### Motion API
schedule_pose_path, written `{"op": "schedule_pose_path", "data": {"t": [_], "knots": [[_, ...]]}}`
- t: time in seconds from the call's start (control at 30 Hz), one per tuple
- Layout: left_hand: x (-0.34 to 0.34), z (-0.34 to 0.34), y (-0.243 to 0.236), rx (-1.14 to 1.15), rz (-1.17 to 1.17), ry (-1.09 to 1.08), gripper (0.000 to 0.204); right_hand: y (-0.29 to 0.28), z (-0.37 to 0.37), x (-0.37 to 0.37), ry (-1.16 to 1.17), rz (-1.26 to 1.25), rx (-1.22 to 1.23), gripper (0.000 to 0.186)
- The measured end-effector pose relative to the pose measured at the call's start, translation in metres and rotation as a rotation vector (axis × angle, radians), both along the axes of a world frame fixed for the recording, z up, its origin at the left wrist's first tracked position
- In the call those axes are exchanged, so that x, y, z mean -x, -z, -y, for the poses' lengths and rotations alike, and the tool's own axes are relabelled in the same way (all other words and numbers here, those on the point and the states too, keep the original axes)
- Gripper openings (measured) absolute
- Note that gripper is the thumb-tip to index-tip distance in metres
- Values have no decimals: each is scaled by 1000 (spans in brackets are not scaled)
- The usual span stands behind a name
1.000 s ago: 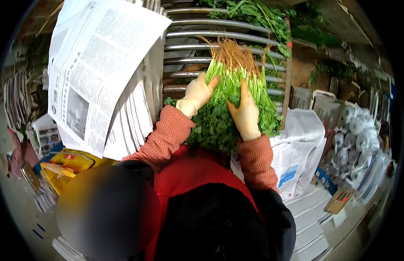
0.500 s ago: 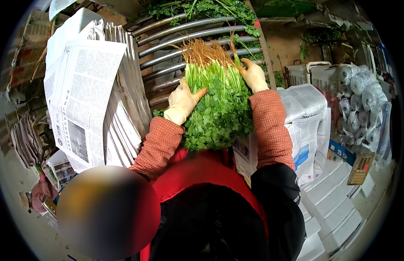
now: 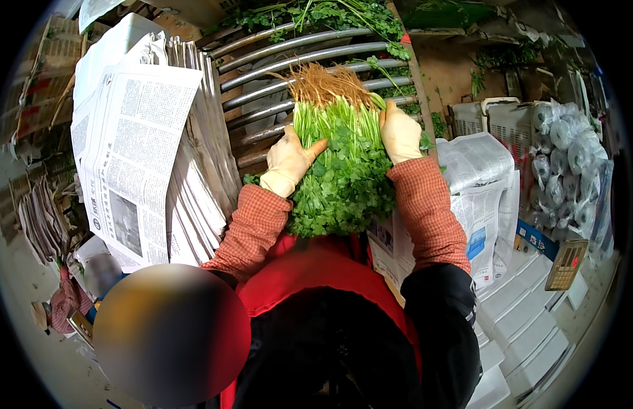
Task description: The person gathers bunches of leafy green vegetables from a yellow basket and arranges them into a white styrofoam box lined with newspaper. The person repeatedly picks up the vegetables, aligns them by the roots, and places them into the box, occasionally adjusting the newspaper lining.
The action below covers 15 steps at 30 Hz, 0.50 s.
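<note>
A wide bunch of coriander [image 3: 344,160] lies across metal bars [image 3: 279,69], its brown roots pointing away from me and its leaves toward me. My left hand [image 3: 289,162], in a cream glove, clasps the left side of the bunch. Its thumb lies over the stalks, and the other fingers are partly hidden along the edge. The right side is held by my right hand [image 3: 400,131], also gloved, near where stalks meet roots. Its fingertips are mostly hidden. Together the hands press the bunch from both sides.
Left of the bars stands a tall stack of newspapers [image 3: 136,163]. Newspaper sheets [image 3: 476,204] cover something on the right, beside plastic-wrapped rolls [image 3: 565,157] and a calculator [image 3: 566,264]. Loose coriander [image 3: 361,15] lies across the far bars. Another person [image 3: 70,300] is at lower left.
My right hand has come in against the bunch's right edge, and the stray stalk there now lies in with the others. My left hand stays nearly in place.
</note>
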<state>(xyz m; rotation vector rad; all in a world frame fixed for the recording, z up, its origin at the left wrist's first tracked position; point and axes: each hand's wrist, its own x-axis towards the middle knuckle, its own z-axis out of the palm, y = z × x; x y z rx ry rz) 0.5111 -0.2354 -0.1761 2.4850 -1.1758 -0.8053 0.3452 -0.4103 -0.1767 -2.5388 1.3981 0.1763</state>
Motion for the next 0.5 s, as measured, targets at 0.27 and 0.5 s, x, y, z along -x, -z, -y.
{"op": "schedule_pose_path", "data": {"t": [0.27, 0.5], "knots": [[0, 5, -3, -67, -6, 7, 77, -25, -24, 14, -44, 37, -223, 40], [2, -12, 19, 122, -153, -182, 64, -21, -50, 9, 223, 349, -679, 86]]}}
